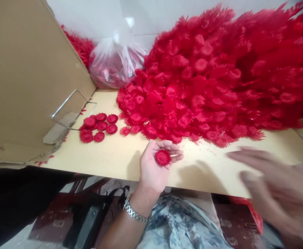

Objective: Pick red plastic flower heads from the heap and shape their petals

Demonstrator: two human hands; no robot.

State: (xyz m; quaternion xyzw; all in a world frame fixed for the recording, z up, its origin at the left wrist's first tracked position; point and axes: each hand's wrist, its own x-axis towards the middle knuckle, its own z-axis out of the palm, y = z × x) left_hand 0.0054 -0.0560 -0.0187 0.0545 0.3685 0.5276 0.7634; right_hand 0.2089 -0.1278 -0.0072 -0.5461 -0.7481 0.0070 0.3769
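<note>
My left hand [156, 166], with a metal watch at the wrist, is palm up at the table's front edge. A round red flower piece [163, 157] rests in it against the curled fingers. On the right, my right hand [276, 186] is blurred by motion, its fingers spread apart with nothing seen between them. A big heap of red flower pieces [198, 86] covers the back and right of the table. Several round red pieces [99, 126] lie in a small group left of my left hand.
A cardboard box wall [32, 76] stands at the left, beside a bent metal wire [64, 103]. Behind the small group is a clear plastic bag [117, 62] holding red pieces. The pale table [110, 155] ends just before my lap.
</note>
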